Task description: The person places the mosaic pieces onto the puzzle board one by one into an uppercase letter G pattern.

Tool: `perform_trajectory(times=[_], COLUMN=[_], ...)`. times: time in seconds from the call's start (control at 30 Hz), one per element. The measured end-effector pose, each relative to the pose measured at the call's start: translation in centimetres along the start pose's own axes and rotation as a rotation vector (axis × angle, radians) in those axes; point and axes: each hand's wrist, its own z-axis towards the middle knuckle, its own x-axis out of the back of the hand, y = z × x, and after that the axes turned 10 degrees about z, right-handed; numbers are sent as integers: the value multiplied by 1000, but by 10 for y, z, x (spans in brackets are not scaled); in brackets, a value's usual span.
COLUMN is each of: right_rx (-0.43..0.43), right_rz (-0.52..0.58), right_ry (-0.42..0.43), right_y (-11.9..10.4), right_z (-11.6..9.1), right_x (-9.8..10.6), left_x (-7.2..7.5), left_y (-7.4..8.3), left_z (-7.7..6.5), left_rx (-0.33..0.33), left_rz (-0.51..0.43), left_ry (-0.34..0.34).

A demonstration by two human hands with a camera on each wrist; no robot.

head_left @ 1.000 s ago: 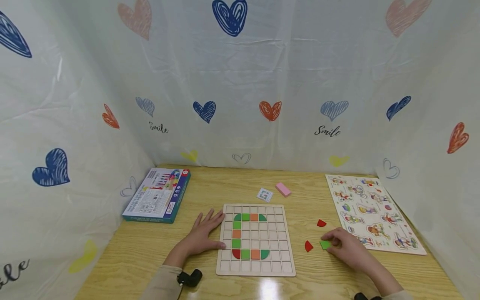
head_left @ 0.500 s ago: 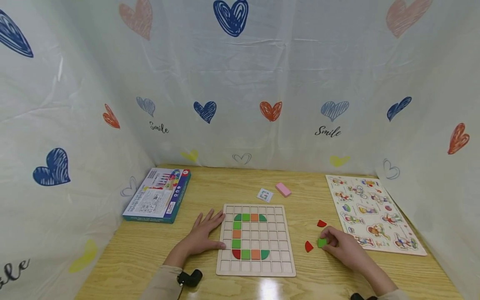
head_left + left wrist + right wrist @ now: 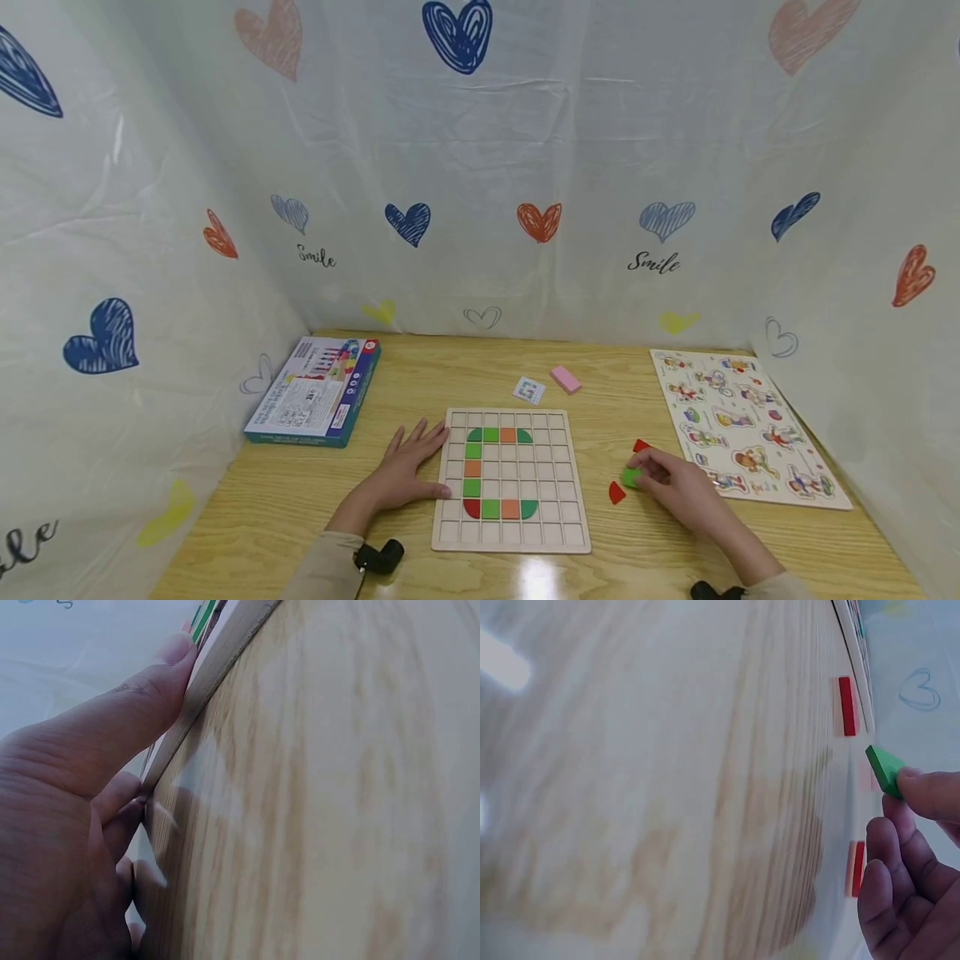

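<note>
My right hand (image 3: 686,493) pinches a green square tile (image 3: 632,477) between thumb and fingertips; the right wrist view shows the tile (image 3: 885,771) tilted and lifted off the table. Close by lie two red quarter-round tiles, one (image 3: 617,493) left of the hand and another (image 3: 641,446) partly hidden behind it. My left hand (image 3: 401,475) has its fingers spread, touching the left edge of the wooden grid board (image 3: 555,533), with the thumb on its rim. Green, orange and red tiles (image 3: 491,508) sit in the board's cells in a C shape.
Behind the board lie a small patterned card (image 3: 528,390) and a pink block (image 3: 566,380). A blue-edged box (image 3: 315,392) stands at the left, a picture puzzle board (image 3: 735,417) at the right. A white curtain with hearts (image 3: 480,167) encloses the table.
My right hand has lifted the green tile and moved it slightly left, now partly covering the rear red tile. The left hand and the board have stayed in place.
</note>
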Motion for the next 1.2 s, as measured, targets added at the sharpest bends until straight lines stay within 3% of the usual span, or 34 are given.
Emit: perform_trajectory(times=[0.3,0.93,1.2], right_rx=[60,121,154], right_rz=[113,181,154], right_ry=[-25,-161,-198], right_y=[-17,-61,-77], right_z=[12,30,32], right_x=[-19,-80,-99], left_x=[1,2,3], left_y=[-1,0,1], left_z=[-2,-1,-1], left_rx=[-4,-22,-23], left_rz=[-12,-14,-9], left_ry=[4,8,6])
